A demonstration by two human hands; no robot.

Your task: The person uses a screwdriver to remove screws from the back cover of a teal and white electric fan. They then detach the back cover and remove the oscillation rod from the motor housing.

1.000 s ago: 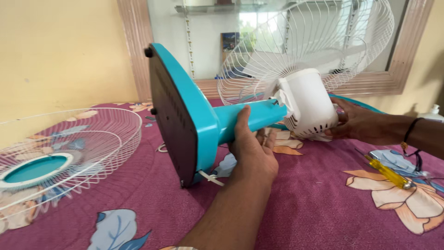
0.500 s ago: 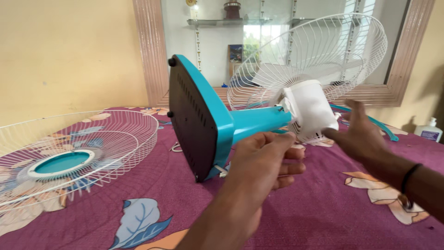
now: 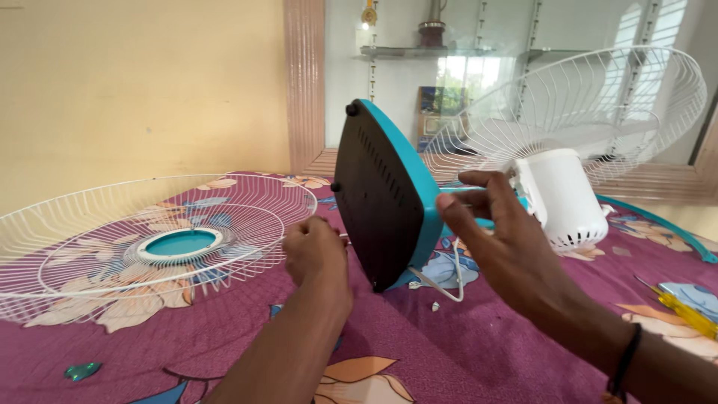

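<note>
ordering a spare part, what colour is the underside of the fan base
Dark brown to black underside, with a teal rim; shows best in the head view.

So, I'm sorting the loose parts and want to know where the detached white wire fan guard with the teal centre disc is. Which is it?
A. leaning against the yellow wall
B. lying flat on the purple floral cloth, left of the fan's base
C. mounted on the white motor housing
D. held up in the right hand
B: the detached white wire fan guard with the teal centre disc lies flat on the purple floral cloth, left of the tipped teal and black fan base, with neither hand holding it.
</note>
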